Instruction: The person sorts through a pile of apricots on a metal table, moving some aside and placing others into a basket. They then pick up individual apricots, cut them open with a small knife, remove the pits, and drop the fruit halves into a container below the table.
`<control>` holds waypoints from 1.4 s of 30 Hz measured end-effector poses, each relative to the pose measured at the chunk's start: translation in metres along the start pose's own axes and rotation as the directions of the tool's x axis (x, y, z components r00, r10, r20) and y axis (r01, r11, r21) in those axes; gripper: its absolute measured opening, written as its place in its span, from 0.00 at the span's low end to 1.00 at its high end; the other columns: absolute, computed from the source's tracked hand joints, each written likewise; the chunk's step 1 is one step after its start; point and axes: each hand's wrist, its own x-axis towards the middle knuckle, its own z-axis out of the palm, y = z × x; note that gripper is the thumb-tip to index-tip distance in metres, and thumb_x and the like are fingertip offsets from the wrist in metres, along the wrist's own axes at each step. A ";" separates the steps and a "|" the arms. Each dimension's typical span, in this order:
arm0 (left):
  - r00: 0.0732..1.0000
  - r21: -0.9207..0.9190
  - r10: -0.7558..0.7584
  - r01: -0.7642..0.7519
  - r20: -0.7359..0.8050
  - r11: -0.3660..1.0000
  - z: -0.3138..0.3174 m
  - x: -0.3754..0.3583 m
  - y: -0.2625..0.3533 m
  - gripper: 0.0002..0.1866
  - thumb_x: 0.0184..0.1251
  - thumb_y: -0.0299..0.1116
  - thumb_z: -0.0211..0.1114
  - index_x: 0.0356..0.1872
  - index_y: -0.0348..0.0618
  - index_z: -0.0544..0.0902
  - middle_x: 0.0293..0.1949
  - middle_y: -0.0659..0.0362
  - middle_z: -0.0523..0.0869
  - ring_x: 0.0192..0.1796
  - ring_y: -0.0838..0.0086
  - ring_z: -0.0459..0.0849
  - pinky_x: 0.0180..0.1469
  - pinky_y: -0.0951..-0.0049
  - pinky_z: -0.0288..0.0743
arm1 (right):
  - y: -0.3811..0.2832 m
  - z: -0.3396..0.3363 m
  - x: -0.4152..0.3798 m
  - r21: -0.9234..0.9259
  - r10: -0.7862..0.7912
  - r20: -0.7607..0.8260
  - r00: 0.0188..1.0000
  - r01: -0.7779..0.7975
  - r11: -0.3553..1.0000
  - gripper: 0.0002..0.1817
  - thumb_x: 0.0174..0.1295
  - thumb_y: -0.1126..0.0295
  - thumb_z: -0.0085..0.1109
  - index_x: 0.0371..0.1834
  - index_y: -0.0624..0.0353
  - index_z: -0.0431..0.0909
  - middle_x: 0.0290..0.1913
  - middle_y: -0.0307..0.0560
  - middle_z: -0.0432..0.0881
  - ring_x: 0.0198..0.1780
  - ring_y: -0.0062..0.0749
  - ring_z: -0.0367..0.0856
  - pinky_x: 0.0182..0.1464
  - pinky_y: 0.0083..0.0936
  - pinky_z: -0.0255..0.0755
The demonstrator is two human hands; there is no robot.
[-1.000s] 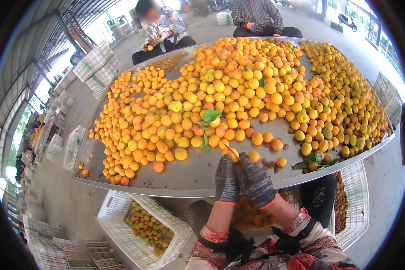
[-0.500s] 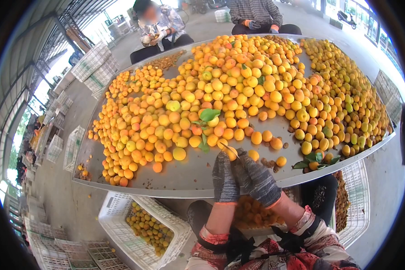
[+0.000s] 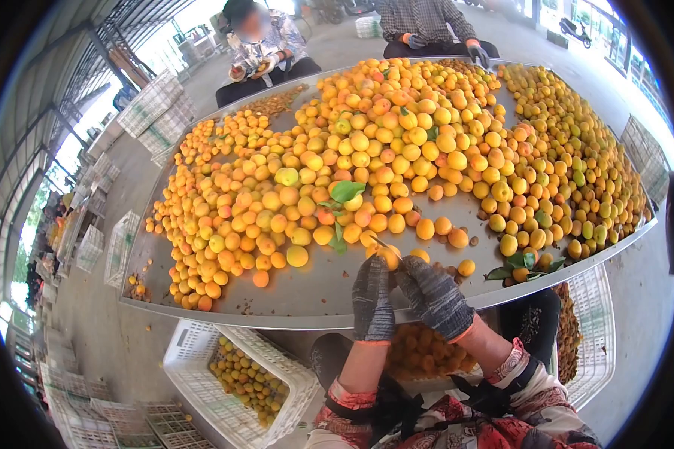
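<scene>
My left hand (image 3: 373, 298), in a dark grey knitted glove, pinches an apricot (image 3: 389, 257) just above the near edge of the metal table. My right hand (image 3: 436, 293), gloved alike, is closed close beside it. A thin stick-like thing (image 3: 380, 242) crosses the top of the apricot and runs toward my right fingertips; its lower end is hidden there. Beyond my hands lies a broad heap of apricots (image 3: 337, 165) on the metal table (image 3: 318, 288). A leafy sprig (image 3: 346, 191) rests among the fruit.
Below the near edge stand a white crate (image 3: 191, 359) with apricots at left and another white crate (image 3: 595, 337) of brown bits at right. Leaves (image 3: 518, 263) lie by the table's right front. Two people sit across; one rests a gloved hand (image 3: 477, 54) near the far edge.
My hands have drawn slightly apart at the fingertips, showing more of the apricot. Across the table, one person's gloved hand has moved to the right, and the other person's hands have separated.
</scene>
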 end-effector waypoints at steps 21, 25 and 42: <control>0.999 -0.079 -0.039 0.038 -0.003 0.996 -0.002 0.002 0.009 0.19 0.66 0.40 0.55 0.51 0.36 0.74 0.43 0.59 0.79 0.43 0.77 0.75 0.45 0.76 0.71 | -0.007 -0.011 0.000 -0.054 0.073 0.120 0.990 -0.067 0.996 0.17 0.55 0.76 0.57 0.50 0.64 0.72 0.41 0.57 0.79 0.43 0.46 0.79 0.45 0.32 0.73; 0.999 -0.118 0.035 -0.032 0.023 0.992 -0.002 0.002 0.012 0.18 0.67 0.39 0.54 0.49 0.35 0.74 0.41 0.59 0.79 0.42 0.77 0.76 0.44 0.75 0.71 | -0.009 -0.015 0.004 -0.023 0.164 0.207 0.965 -0.163 0.986 0.17 0.55 0.77 0.58 0.49 0.64 0.72 0.41 0.57 0.78 0.43 0.47 0.78 0.44 0.33 0.72; 0.964 0.016 0.265 -0.265 -0.021 0.964 0.001 -0.001 0.007 0.13 0.65 0.34 0.56 0.44 0.35 0.76 0.38 0.60 0.80 0.38 0.77 0.75 0.42 0.77 0.70 | 0.008 -0.004 -0.006 0.632 0.326 0.331 0.886 -0.464 0.621 0.20 0.59 0.81 0.51 0.56 0.64 0.66 0.47 0.43 0.77 0.45 0.28 0.78 0.44 0.23 0.73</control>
